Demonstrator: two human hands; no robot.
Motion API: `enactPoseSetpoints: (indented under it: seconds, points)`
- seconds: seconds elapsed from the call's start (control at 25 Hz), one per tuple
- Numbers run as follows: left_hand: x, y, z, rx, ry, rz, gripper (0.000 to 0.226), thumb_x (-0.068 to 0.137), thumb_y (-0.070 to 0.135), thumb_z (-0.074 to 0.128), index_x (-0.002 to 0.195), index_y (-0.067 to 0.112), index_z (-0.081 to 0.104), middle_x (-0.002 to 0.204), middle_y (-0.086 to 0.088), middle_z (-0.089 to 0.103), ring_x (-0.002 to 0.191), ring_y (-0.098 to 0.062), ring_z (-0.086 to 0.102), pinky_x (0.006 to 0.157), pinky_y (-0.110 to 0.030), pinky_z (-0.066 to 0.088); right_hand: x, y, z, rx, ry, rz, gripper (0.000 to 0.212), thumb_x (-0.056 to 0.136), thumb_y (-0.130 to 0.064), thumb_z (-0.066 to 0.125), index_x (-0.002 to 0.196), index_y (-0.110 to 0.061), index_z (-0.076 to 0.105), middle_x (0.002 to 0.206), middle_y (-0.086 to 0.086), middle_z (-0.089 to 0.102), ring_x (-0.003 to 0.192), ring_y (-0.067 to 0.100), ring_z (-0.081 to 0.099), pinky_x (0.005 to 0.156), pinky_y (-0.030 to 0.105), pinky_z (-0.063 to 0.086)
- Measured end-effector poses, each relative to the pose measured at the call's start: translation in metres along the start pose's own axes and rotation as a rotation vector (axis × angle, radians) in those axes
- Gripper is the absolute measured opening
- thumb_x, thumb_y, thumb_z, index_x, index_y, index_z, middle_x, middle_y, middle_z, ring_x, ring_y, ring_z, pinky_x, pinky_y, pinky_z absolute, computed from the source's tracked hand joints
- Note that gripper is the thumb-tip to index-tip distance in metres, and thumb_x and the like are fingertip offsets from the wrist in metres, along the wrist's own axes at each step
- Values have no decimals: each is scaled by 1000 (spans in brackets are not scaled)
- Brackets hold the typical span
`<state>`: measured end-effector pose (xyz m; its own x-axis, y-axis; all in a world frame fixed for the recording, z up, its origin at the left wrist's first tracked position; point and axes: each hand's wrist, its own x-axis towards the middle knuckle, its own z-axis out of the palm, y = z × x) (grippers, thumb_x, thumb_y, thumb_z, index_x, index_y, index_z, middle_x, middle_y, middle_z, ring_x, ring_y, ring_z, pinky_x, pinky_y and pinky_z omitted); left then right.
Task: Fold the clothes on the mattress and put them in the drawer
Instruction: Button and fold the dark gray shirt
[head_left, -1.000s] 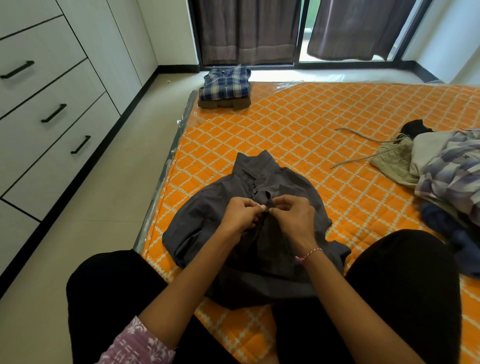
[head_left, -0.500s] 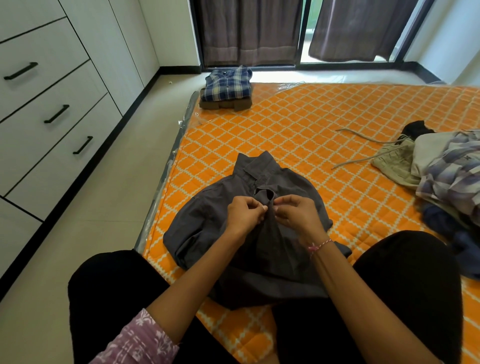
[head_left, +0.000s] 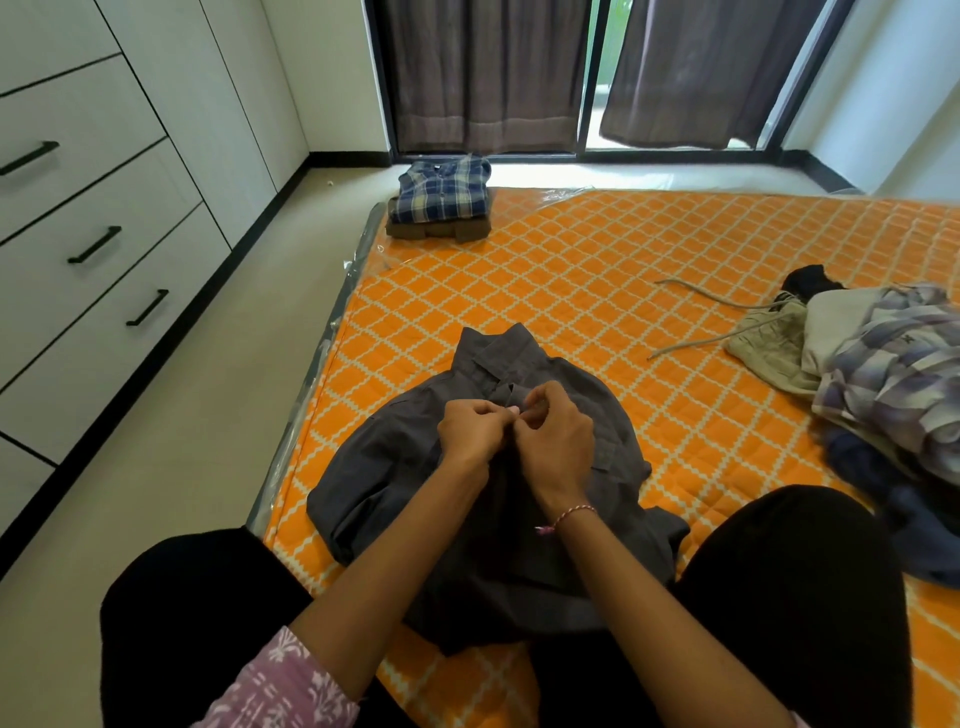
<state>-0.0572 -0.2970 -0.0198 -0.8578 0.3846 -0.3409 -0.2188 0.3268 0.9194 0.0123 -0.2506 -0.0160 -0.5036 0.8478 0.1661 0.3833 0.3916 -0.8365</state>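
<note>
Both hands, the left hand (head_left: 470, 434) and right hand (head_left: 556, 441), are pinching the grey shirt (head_left: 395, 467) placket just below its collar, the shirt's length running toward the knees.

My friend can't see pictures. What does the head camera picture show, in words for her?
A person's left hand and right hand pinch the front of a dark grey collared shirt spread on an orange diamond-patterned mattress. A folded blue plaid shirt tops a stack at the far corner; unfolded clothes lie heaped at right.
</note>
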Motion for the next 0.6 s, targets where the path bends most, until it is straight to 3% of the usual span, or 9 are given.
enactPoseSetpoints:
  seconds: [0.2,0.28,0.36,0.4,0.52,0.6]
  points:
    - [16,34,7,-87,-27,250,22,88,9,64,67,13,68,66,-2,67,66,-13,63,65,-29,52,41,-30,-14,28,30,-3,20,80,-4,61,99,-9,58,78,7,65,69,21,61,62,36,52]
    - [25,51,6,-165,-101,344,26,89,3,60,65,12,65,57,8,65,57,-4,59,59,-20,48,73,-44,-26,201,-53,160,19,77,1,65,92,-8,57,77,11,64,68,24,62,63,40,55]
    - [38,75,2,-220,-198,379,29,91,1,56,64,12,60,50,11,61,48,0,54,53,-16,44,103,-61,-40,471,-179,355,26,74,7,70,82,-10,53,86,16,62,72,25,63,59,34,58]
    - [42,89,1,-237,-254,376,29,92,2,55,65,11,58,49,10,60,45,0,52,49,-15,42,114,-67,-44,509,-185,366,30,71,9,71,78,-13,52,88,18,61,74,26,63,58,33,58]
    - [49,125,3,-90,-274,375,28,93,10,57,66,10,53,47,7,56,37,1,49,39,-13,40,130,-79,-48,314,10,179,31,64,3,72,72,-19,51,76,13,67,73,28,66,69,42,57]
    - [55,132,7,126,-165,418,30,91,16,61,62,13,54,51,-1,55,37,0,51,41,-15,42,130,-81,-47,211,73,56,25,66,0,69,75,-16,52,73,8,67,74,25,65,68,35,52]
